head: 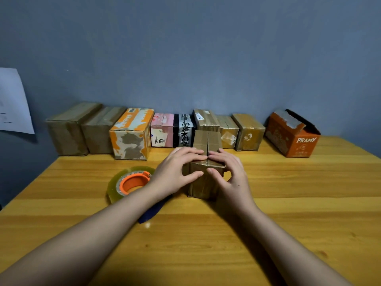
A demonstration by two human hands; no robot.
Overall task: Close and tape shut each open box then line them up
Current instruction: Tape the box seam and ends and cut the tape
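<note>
Both hands press the two top flaps of the small brown box (206, 162) down so the seam stays shut for taping. The left hand (175, 172) lies over the near left corner, fingers fairly straight across the top and thumb on the near face. The right hand (231, 172) mirrors it, its grip bent round the near right corner. Neither carries anything else.

The box stands on the surface (288, 203) near its middle, in front of the row, probably to keep it within easy reach.

The tape roll (129, 182) with its orange core lies flat just left of the box, touching nothing in hand, ready for the next step by my judgement.

Along the far wall a row of closed boxes (144, 131) stands side by side. At the far right, apart from them, the orange box (292, 137) still has its flaps open.
</note>
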